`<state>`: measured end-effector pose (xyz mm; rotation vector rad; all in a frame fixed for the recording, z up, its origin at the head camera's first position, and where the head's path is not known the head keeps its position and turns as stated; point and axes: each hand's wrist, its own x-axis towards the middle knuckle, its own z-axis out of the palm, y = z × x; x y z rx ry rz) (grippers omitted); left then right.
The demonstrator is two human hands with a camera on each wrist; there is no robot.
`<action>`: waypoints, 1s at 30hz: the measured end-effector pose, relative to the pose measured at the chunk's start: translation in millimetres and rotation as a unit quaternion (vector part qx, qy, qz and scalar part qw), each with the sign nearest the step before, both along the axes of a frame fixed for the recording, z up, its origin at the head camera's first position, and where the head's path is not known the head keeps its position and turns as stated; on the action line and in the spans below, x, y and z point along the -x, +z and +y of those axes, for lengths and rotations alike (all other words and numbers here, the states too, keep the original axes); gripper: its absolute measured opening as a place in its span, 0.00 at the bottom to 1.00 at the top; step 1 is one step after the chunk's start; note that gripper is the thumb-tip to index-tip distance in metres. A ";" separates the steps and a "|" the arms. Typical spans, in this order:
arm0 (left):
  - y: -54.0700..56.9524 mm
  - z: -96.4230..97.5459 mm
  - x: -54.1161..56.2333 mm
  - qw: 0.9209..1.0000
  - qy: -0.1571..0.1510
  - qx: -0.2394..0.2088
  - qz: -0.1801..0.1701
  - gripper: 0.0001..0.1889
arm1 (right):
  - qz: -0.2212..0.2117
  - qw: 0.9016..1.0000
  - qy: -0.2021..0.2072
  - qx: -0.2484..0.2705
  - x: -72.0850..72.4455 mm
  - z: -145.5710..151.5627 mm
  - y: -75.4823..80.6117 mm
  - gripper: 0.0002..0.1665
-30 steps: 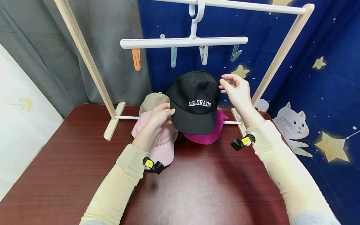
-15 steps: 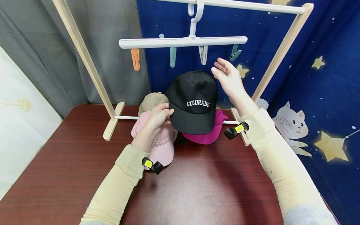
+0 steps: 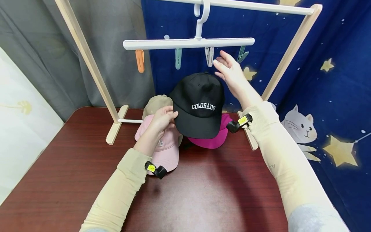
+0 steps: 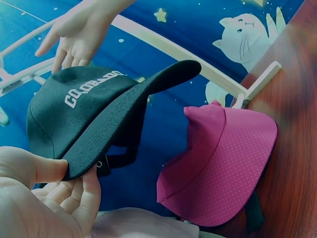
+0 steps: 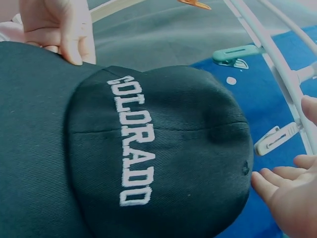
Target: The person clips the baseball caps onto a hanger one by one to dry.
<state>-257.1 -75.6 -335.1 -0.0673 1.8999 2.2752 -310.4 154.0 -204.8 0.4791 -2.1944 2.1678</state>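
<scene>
A black cap [image 3: 200,103] with COLORADO in white letters hangs in the air below the hanger. My left hand [image 3: 163,120] pinches the left edge of its brim between thumb and fingers, which the left wrist view shows closely. Above the cap's right side my right hand [image 3: 230,72] is raised with fingers loosely extended, holding nothing. Its fingertips are near the white clothespin [image 3: 209,57] and the crown of the cap. From the white hanger [image 3: 174,43] also hang an orange clothespin [image 3: 140,61], a teal clothespin [image 3: 178,59] and a dark green clothespin [image 3: 242,54].
A pink cap [image 3: 168,154] and a tan cap [image 3: 156,104] lie on the brown table [image 3: 191,199] behind the left forearm. Partly behind the black cap is a magenta visor-brimmed hat [image 3: 210,142]. The wooden rack [image 3: 87,58] stands at the back, before curtains.
My right hand has risen and shifted left, from beside the black cap's crown toward the white clothespin. The left hand and the cap have stayed nearly in place.
</scene>
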 end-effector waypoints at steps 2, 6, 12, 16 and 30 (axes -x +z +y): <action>0.0 -0.6 0.0 1.000 0.000 0.001 0.001 0.12 | -0.009 1.000 0.008 0.005 2.2 -1.6 2.2 0.39; -0.6 -1.5 -0.3 1.000 0.001 0.003 0.002 0.12 | -0.023 0.999 0.022 0.014 4.2 -4.9 4.6 0.38; -2.0 -1.9 -0.2 1.000 0.003 0.001 0.005 0.13 | -0.029 0.999 0.027 0.035 3.6 -6.6 6.3 0.35; -1.8 -3.0 -1.1 1.000 0.006 0.002 0.006 0.13 | -0.031 0.999 0.024 0.037 1.9 -6.9 7.4 0.35; -4.4 -4.1 -4.5 1.000 0.002 -0.001 0.002 0.12 | -0.031 0.999 -0.025 -0.006 2.1 -7.4 11.1 0.32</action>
